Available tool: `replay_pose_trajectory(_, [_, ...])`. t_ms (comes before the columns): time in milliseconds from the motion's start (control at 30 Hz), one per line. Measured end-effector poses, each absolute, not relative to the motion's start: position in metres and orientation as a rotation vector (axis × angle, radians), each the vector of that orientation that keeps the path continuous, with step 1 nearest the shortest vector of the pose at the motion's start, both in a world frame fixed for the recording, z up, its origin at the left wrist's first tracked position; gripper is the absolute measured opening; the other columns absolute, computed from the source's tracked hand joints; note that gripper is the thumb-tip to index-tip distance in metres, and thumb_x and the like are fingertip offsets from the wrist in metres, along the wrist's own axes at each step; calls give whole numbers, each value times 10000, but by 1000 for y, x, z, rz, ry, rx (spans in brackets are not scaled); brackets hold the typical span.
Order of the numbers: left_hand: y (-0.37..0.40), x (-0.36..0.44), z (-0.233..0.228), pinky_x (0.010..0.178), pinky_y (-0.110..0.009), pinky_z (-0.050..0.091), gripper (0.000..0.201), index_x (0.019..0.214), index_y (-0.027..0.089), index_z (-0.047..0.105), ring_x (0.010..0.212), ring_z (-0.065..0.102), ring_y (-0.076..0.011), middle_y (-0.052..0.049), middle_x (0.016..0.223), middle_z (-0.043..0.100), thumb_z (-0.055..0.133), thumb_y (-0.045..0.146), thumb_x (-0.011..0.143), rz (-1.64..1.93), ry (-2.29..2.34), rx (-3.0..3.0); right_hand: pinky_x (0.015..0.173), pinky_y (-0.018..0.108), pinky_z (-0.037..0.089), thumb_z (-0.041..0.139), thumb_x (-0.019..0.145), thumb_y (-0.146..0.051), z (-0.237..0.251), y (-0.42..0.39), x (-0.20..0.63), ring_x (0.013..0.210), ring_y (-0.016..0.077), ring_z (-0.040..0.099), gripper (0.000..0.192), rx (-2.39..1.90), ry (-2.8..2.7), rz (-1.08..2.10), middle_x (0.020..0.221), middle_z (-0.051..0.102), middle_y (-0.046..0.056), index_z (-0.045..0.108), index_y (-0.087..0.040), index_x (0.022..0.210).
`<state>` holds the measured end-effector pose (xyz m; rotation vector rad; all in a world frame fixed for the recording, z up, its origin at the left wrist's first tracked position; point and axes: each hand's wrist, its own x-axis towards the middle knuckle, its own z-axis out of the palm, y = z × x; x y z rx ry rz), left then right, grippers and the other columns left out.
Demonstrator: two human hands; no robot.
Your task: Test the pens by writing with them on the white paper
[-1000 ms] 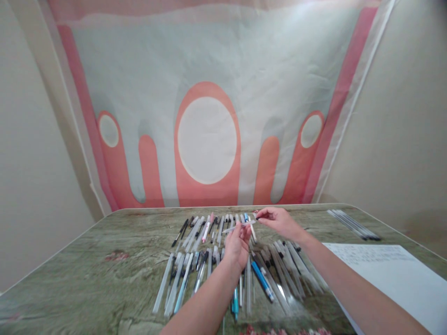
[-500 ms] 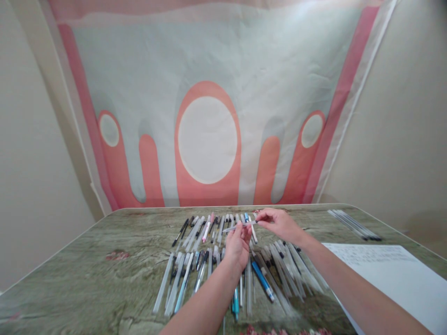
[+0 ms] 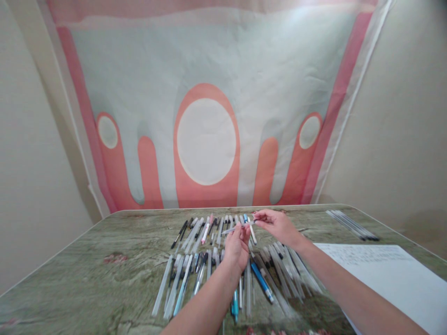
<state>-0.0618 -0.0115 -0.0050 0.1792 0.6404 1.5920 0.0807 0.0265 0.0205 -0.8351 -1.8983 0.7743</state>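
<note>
Barely any change from a second ago: same clear pen [image 3: 240, 227] held up over the far row of pens [image 3: 209, 229], just a small drift left. Left hand [image 3: 236, 245] pinching the barel mid-length, right hand [image 3: 277, 224] pinching the right end. Cap or tip there? Too small to tell. Near row of pens [image 3: 223, 279] partly hidden behind both forearms. Paper sheet [image 3: 387, 274] cut off at right. Extra bundle of pens [image 3: 352, 224] far right on the table [image 3: 87, 279].

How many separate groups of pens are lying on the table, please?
3: a far row, a near row partly hidden by the arms, and a small bundle at the table's far right.
</note>
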Motion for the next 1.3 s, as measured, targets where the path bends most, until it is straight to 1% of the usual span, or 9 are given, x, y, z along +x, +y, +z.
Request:
replay_pose_trajectory(400, [-11, -62, -4, 605, -155, 518, 63, 726, 109, 543, 583, 622, -74, -40, 675, 630, 578, 128, 775, 1604, 627, 221, 617, 253, 437, 461, 837, -375, 22, 21, 80, 647, 140, 566, 238, -942, -2046, 525, 750, 630, 23, 597, -184, 878])
replay_pose_trajectory(600, [-12, -60, -10, 637, -183, 518, 64, 746, 110, 547, 608, 624, -84, -49, 699, 639, 601, 143, 759, 1602, 610, 303, 615, 266, 368, 353, 878, -405, 17, 19, 77, 651, 155, 516, 329, -1058, -2138, 190, 691, 570, 33, 532, -184, 713])
replay_pose_trajectory(667, [-12, -59, -11, 644, -188, 516, 66, 756, 114, 545, 622, 624, -88, -49, 698, 639, 599, 152, 762, 1604, 605, 329, 594, 265, 361, 303, 889, -420, 12, 20, 76, 601, 149, 500, 391, -1118, -2128, 226, 617, 541, 22, 497, -186, 643])
replay_pose_trajectory(767, [-13, -59, -11, 644, -193, 516, 65, 760, 118, 538, 623, 621, -89, -50, 693, 635, 586, 159, 773, 1607, 605, 350, 512, 243, 363, 226, 895, -465, 10, 23, 77, 506, 128, 483, 467, -1169, -2075, 569, 533, 503, 2, 469, -185, 612])
replay_pose_trajectory(867, [-12, -59, -10, 645, -188, 514, 66, 745, 118, 528, 610, 616, -82, -50, 686, 630, 567, 151, 787, 1616, 612, 353, 484, 220, 379, 250, 885, -482, 16, 24, 82, 531, 115, 500, 407, -1084, -2052, 797, 643, 533, 1, 495, -176, 773])
replay_pose_trajectory(967, [-13, -59, -8, 644, -179, 511, 65, 741, 117, 528, 598, 611, -74, -48, 678, 626, 552, 141, 796, 1620, 615, 351, 579, 225, 404, 384, 858, -437, 24, 22, 88, 650, 119, 501, 273, -956, -2136, 640, 768, 530, 7, 472, -184, 910])
replay_pose_trajectory(1067, [-14, -58, -7, 650, -185, 513, 58, 747, 119, 534, 613, 615, -79, -47, 689, 628, 557, 146, 793, 1615, 606, 356, 626, 244, 386, 381, 870, -380, 25, 22, 88, 679, 131, 474, 218, -927, -2232, 427, 746, 514, 10, 474, -187, 826])
replay_pose_trajectory(1200, [-15, -58, -8, 661, -195, 514, 57, 747, 121, 535, 632, 620, -87, -53, 701, 631, 564, 148, 788, 1605, 594, 369, 638, 266, 371, 321, 891, -369, 18, 22, 82, 660, 142, 474, 301, -1027, -2220, 284, 691, 514, 15, 454, -187, 691])
replay_pose_trajectory(1300, [-15, -57, -8, 660, -193, 513, 58, 749, 118, 535, 638, 621, -90, -56, 703, 632, 561, 150, 790, 1605, 598, 373, 563, 248, 381, 251, 906, -398, 15, 22, 81, 557, 127, 481, 397, -1097, -2166, 491, 582, 499, -1, 452, -185, 639])
